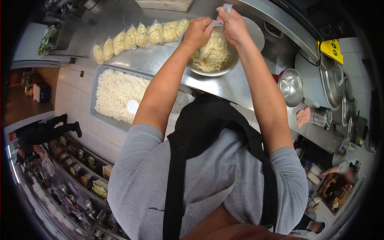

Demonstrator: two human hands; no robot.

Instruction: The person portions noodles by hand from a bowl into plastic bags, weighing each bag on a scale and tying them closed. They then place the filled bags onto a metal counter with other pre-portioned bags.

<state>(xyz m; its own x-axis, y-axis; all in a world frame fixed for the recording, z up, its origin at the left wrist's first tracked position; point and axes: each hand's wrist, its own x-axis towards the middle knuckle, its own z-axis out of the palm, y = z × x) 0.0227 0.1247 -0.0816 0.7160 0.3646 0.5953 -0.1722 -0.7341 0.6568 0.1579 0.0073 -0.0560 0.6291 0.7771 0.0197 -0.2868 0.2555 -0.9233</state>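
A clear plastic bag of noodles [212, 47] hangs between my hands, over a metal bowl [218, 73] that holds loose yellowish noodles. My left hand [199, 33] is closed on one side of the bag's neck. With fingers pinched, my right hand [233, 26] grips the twisted top of the same bag on the other side. Left of the bowl, a row of several filled noodle bags [142, 35] stands along the steel counter [160, 58].
Below the counter's left part sits a grey tub [93, 105] of white rice with a white round piece on it. An empty steel bowl [291, 88], a pink cloth [303, 117] and large pots [334, 86] are at right. Other people work at far left and far right.
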